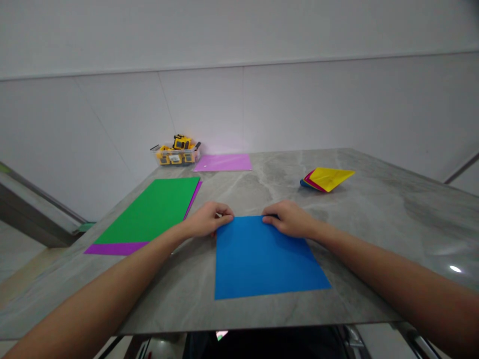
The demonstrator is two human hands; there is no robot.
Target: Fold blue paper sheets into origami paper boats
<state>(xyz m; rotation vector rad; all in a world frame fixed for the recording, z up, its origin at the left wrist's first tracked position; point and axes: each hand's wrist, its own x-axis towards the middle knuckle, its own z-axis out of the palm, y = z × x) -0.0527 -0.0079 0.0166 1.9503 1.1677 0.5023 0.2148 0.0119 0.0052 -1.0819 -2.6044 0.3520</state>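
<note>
A blue sheet of paper (267,262) lies in front of me near the table's front edge. Its far left corner is pinched between the thumb and fingers of my left hand (211,219). At the far right part of the same edge, my right hand (288,218) grips the sheet, thumb on top and fingers curled behind. The far edge looks slightly raised, while the near edge rests flat on the table. My right hand covers the far right corner.
Left of my hands lie a green sheet (153,209) and a purple sheet (119,248) under it. A pink sheet (224,162) and a clear bin (175,157) of yellow toy vehicles stand by the wall. Folded yellow, red and blue paper (329,178) sits right on the grey table (392,219).
</note>
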